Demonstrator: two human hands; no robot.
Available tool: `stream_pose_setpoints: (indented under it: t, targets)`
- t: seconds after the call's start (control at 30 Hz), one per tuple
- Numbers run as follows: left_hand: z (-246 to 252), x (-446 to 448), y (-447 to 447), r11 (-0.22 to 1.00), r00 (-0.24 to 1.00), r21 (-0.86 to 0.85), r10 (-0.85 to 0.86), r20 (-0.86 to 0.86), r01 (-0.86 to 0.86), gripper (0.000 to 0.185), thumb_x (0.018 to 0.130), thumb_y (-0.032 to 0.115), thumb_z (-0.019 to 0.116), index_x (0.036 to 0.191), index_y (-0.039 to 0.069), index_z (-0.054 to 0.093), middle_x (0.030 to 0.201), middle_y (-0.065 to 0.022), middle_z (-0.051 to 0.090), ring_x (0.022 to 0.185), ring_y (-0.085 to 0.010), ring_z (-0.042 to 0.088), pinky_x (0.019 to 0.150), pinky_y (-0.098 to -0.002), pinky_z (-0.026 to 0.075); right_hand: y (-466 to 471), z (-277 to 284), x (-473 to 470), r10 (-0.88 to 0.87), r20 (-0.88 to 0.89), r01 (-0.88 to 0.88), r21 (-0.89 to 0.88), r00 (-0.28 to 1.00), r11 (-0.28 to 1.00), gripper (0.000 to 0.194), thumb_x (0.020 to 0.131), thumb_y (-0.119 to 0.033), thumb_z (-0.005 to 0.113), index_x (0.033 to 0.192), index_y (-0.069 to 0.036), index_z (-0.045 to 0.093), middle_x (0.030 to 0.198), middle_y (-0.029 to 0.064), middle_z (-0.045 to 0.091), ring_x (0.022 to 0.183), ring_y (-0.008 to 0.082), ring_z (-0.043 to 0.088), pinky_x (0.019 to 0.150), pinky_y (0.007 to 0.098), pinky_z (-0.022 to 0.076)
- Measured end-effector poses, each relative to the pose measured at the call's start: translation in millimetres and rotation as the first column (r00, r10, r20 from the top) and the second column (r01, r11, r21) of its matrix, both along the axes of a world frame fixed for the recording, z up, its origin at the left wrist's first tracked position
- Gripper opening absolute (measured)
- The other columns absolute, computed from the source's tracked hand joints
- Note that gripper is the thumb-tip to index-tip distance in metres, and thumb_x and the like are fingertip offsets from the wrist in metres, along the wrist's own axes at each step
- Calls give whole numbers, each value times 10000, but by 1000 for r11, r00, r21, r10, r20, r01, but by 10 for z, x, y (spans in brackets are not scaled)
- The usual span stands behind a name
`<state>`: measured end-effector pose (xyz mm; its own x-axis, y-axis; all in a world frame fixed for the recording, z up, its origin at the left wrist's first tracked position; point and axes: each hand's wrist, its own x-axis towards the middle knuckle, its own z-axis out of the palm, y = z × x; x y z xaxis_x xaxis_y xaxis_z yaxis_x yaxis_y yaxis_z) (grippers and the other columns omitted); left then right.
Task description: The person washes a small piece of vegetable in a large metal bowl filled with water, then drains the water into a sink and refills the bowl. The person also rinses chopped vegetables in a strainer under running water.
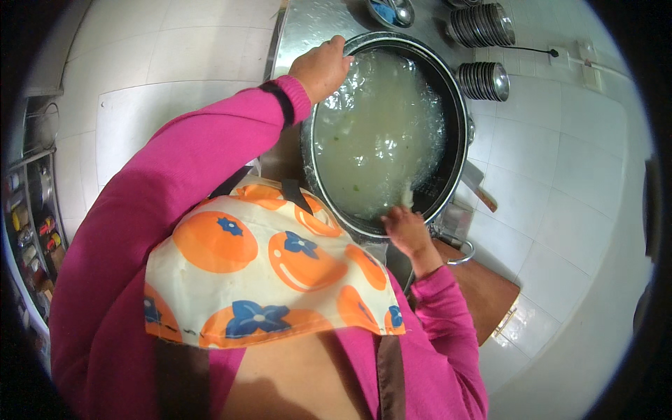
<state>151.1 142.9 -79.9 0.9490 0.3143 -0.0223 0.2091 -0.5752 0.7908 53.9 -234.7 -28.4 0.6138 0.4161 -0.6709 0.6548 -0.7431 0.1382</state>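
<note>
A large dark round pot (455,131) stands before me, holding cloudy water (375,131) with small green bits afloat. Bright reflections cover the water, and the dark inner wall shows most on the right. My left hand (323,68) grips the rim at the pot's far left side. At the near right rim is my right hand (407,228), slightly blurred, its fingers reaching inside the rim. Just beyond those fingertips a whitish thing (407,195) shows at the water's edge; I cannot tell what it is or whether I hold it.
Under the pot is a steel counter (307,34). Beyond stands a metal bowl (389,13) with utensils and something blue. Stacked metal bowls (482,26), a wooden-handled blade (480,193), a curved metal faucet (463,256) and a brown board (491,286) are on the right.
</note>
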Motion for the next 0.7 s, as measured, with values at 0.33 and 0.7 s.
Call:
stream_pose_setpoints:
  t: [0.33, 0.7]
  targets:
    - [-61, 33, -7, 1000, 1000, -13, -2, 16, 2, 343, 946, 292, 535, 1109, -7, 491, 1022, -236, 644, 935, -427, 625, 789, -505, 500, 1488, 91, -178, -456, -744, 866, 352, 489, 355, 284, 980, -200, 533, 1219, -51, 565, 1060, 123, 643, 936, 224, 615, 836, 339, 477]
    - [-62, 41, 1, 1000, 1000, -22, -12, 10, 13, 354, 945, 293, 534, 1131, -5, 491, 1035, -245, 640, 935, -434, 621, 795, -501, 493, 951, -249, -105, -227, -568, 516, 420, 791, 746, 309, 979, -221, 530, 1232, -67, 618, 1164, 164, 609, 1083, 309, 560, 941, 358, 435]
